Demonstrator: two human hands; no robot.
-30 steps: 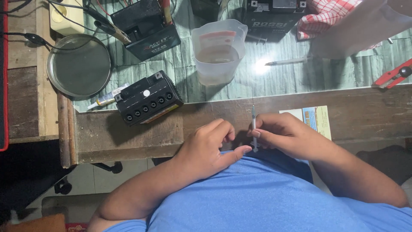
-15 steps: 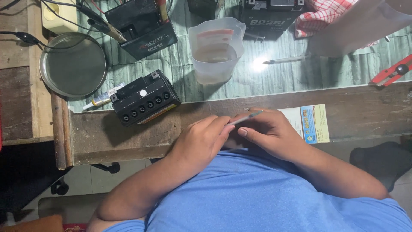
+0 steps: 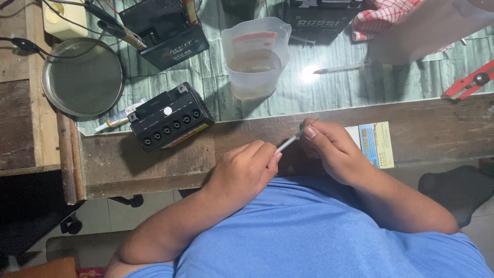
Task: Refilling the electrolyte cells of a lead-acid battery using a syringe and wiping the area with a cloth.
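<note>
1. Left hand point(image 3: 242, 172) rests at the near edge of the wooden bench point(image 3: 437, 128), fingers curled in, fingertips closed on the near end of a thin syringe-like tool point(image 3: 290, 140).
2. Right hand point(image 3: 329, 149) sits just right of it, thumb and forefinger pinching the same tool further up its shaft; its fine needle tip pokes out toward the far right, above the thumb.
3. Both grips pressed together on the tool; the tool is tilted, held just over the wooden bench strip, in front of the blue shirt point(image 3: 309, 231).
4. Both forearms come in from the near side, elbows spread wide, wrists almost meeting.
5. Left of the hands: black battery point(image 3: 170, 117) with a row of round ports, straddling the edge of the glass-topped area, near but apart from the left hand.
6. Far side: clear plastic jug point(image 3: 256, 54) with liquid, straight beyond the hands, well apart.
7. Small card point(image 3: 375, 144) lies just right of the right hand.
8. Round metal dish point(image 3: 82, 77) far left; small glue tube point(image 3: 121, 116) beside the battery.
9. Open wood strip runs right of the card; red cutter point(image 3: 471, 82) at the far right edge.
</note>
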